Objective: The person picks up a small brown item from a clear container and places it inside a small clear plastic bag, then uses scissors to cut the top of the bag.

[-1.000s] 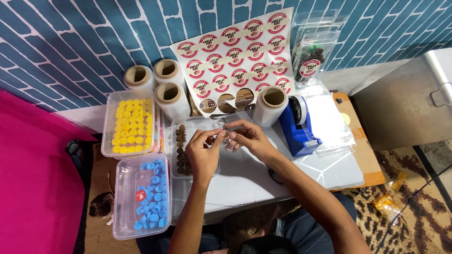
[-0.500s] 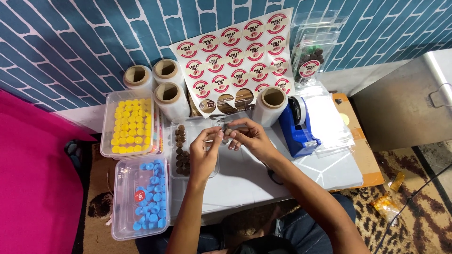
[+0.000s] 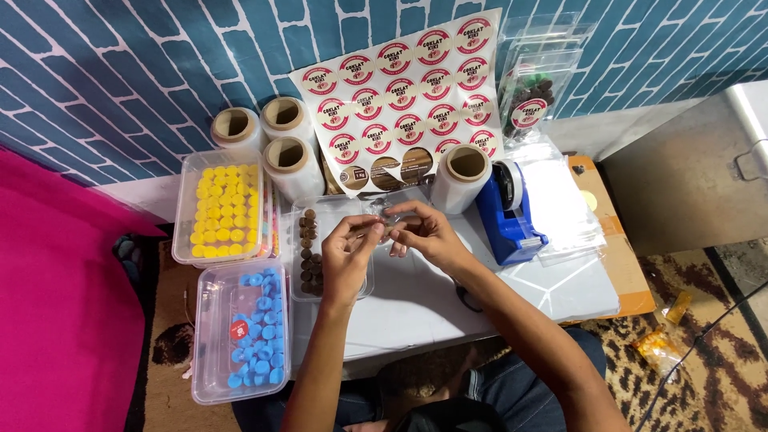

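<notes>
Head view: both hands meet above a small white table [image 3: 448, 296]. Left hand [image 3: 346, 258] and right hand [image 3: 422, 232] pinch one small clear plastic pouch [image 3: 382, 218] between their fingertips, thumb and fingers closed on it from either side. The pouch is held in the air just above the far edge of a clear tray of brown pieces [image 3: 310, 250], which lies on the table under the left hand; the pieces are too small to count reliably.

Item count:
- Four rolls of clear film: three grouped at the back left [image 3: 282, 144], one [image 3: 461, 176] just beyond the right hand.
- Two lidless clear boxes left of the table: one with yellow caps [image 3: 222, 208], one with blue caps [image 3: 244, 328], the yellow box farther from the person.
- One sheet of round red-and-white stickers [image 3: 408, 96] leaning against the blue brick-pattern wall; several positions in its bottom row are bare.
- One blue tape dispenser [image 3: 508, 212] just right of the single roll.
- One clear bag of dark pieces with a round sticker [image 3: 528, 100], upright against the wall.
</notes>
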